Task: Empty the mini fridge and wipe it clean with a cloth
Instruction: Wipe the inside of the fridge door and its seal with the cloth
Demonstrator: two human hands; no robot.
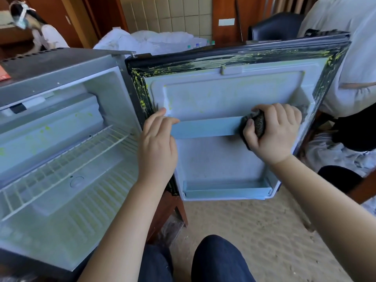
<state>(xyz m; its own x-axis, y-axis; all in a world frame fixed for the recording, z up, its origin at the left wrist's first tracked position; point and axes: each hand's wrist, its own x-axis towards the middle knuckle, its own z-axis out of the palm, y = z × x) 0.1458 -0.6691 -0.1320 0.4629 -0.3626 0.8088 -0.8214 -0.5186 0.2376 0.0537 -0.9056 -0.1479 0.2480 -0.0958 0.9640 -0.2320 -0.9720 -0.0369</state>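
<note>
From my feed, the fridge (61, 82) stands open on the left, its door (223, 94) swung wide toward the camera so that the inner panel faces me. The right hand (274, 131) grips a dark cloth (257, 124) bunched in the fist, thumb across the front and fingers wrapped over the top, and presses it against the right end of the door's pale blue rail (205, 127). The left hand (157, 147) holds the rail's left end, fingers hooked over its top edge and the thumb pointing up against the panel.

The inside of the fridge holds only a white wire shelf (67, 159), with yellow-green smears on the back wall and floor of the cabinet. The same yellow-green specks dot the black gasket (140, 92) round the door, thickest along the top and left sides. At the foot of the door sits a shallow bin (225, 190), and I can see nothing in it.

Below, I see two knees (219, 259) in dark denim above a sandy carpet (264, 231). A second person in a white top (350, 58) sits just beyond the door's right edge.
</note>
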